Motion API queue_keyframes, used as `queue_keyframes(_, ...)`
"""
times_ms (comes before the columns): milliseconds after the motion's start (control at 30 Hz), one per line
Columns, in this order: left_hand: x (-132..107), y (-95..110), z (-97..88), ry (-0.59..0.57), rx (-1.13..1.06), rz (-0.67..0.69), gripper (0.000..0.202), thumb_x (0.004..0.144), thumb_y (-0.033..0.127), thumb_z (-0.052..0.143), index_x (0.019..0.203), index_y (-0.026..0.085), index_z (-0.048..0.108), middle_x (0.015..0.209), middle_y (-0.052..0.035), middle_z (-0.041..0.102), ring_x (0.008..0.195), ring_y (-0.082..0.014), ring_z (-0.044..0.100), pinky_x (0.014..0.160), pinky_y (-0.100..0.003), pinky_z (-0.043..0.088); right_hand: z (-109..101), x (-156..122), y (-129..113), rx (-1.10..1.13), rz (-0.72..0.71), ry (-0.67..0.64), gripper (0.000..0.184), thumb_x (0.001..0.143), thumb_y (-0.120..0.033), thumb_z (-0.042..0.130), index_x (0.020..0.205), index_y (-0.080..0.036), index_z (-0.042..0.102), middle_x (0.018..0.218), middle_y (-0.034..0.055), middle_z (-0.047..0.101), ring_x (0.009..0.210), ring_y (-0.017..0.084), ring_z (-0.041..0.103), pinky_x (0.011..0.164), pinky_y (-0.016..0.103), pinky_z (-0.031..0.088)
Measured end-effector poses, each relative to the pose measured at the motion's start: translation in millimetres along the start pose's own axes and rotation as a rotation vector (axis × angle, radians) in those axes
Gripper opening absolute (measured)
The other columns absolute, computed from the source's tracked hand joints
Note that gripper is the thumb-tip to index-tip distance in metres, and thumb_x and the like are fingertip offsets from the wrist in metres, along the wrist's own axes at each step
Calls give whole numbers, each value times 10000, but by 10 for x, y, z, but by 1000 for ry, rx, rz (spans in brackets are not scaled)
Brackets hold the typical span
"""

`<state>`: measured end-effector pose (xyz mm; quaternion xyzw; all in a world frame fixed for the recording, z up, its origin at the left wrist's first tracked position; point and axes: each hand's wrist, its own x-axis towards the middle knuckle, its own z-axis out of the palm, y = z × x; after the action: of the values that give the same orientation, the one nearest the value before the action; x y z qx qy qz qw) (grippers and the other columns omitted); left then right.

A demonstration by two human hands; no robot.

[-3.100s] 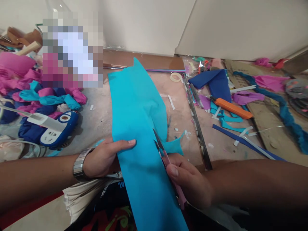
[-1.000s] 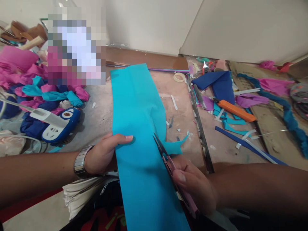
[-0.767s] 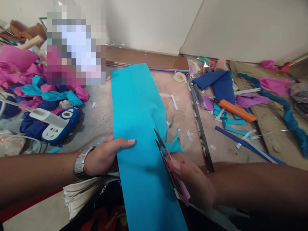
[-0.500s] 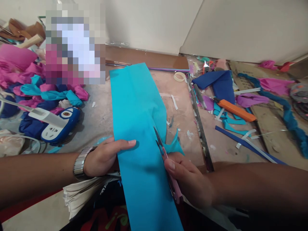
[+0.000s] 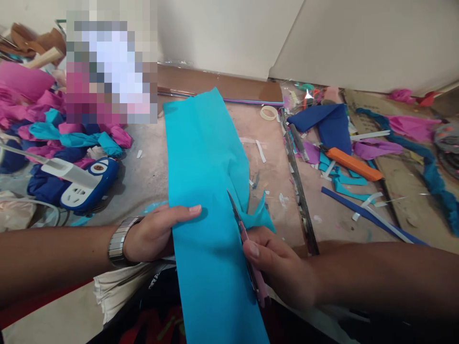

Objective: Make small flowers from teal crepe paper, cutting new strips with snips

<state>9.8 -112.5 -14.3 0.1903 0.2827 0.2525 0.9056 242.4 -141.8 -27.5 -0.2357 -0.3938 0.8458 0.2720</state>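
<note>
A long turquoise sheet (image 5: 201,157), paper or thin fabric, stretches from the table down over my lap. My left hand (image 5: 154,231) grips its left edge, thumb on top and fingers hidden underneath. Pink-handled scissors (image 5: 256,282) are in my right hand (image 5: 276,267), at the sheet's right side. Their blades look closed together, the tip lying over the sheet where it is cut and creased. A narrow turquoise strip (image 5: 260,215) curls away to the right beyond my right hand.
At the left lie a blue and white power strip (image 5: 89,186) with a charger and a heap of pink, blue and turquoise pieces (image 5: 32,100). On the right are an orange cutter (image 5: 355,164), scraps and a folded navy piece (image 5: 333,126). A tape roll (image 5: 268,112) lies behind.
The scissor blades have gone from slightly parted to closed on the turquoise sheet. The sheet's lower end has shifted a little left. My left hand has barely moved.
</note>
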Motion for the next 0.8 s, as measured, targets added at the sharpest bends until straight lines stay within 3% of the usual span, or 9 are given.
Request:
queue_keyframes(300, 7, -16, -4, -21, 7, 2, 397, 971, 371, 613, 1259, 116, 713, 1260, -175, 742, 1195, -358, 697, 1022, -482, 560, 1, 4, -23, -108, 18, 68, 552, 1002, -551, 543, 588, -192, 482, 528, -45, 432, 512, 88, 351, 493, 232, 318)
queue_keyframes(800, -1, -11, 17, 63, 30, -4, 444, 943, 386, 642, 1303, 129, 683, 1245, -175, 748, 1150, -358, 717, 974, -484, 581, -10, -2, -17, -110, 26, 51, 555, 1018, -545, 519, 587, -201, 460, 520, -57, 387, 492, 84, 326, 486, 245, 309)
